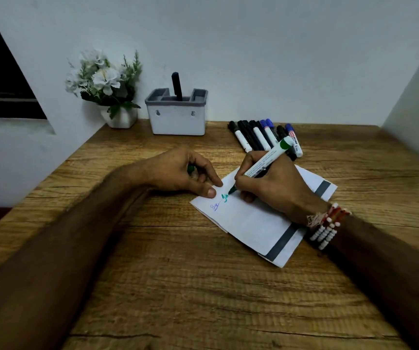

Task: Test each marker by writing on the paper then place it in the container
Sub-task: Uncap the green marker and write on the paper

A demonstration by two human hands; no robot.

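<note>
The green marker [266, 164] lies at centre right of the frame, pinched in my right hand [276, 190] with its tip on the paper [253, 223] to scribble a test, while my left hand [178, 170] curls round the green cap [190, 169] and pins the paper's corner steady.

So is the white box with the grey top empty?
No, a dark blue marker stands inside the grey-rimmed white plastic container.
</note>
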